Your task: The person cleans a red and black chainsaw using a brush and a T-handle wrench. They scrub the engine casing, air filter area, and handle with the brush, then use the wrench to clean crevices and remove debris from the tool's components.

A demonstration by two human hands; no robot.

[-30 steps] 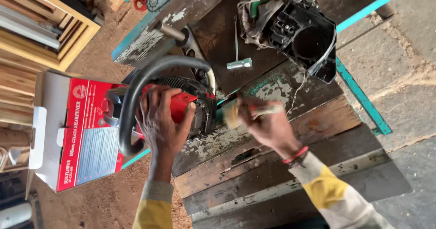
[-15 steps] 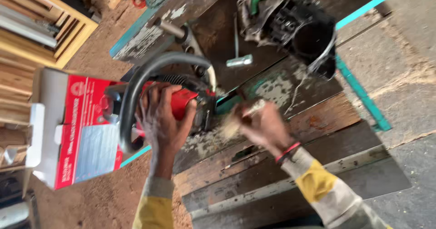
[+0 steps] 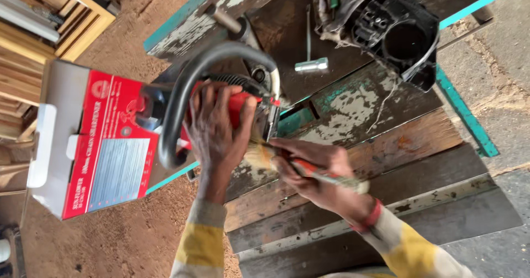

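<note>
A red chainsaw body (image 3: 240, 104) with a black loop handle (image 3: 190, 90) lies at the left edge of a worn wooden workbench (image 3: 386, 145). My left hand (image 3: 218, 129) presses down flat on top of the red housing, inside the loop. My right hand (image 3: 317, 170) grips a small paintbrush (image 3: 265, 155) with a reddish handle. Its pale bristles touch the saw's side, just below my left hand.
A red and white cardboard box (image 3: 91, 140) sits left of the saw over the sandy floor. A black engine casing (image 3: 400, 35) and a metal socket wrench (image 3: 311, 63) lie at the bench's far side. Wooden frames (image 3: 49, 19) are stacked at top left.
My right hand has moved left and turned the brush, bringing the bristles against the saw's side. My left hand stays on the housing.
</note>
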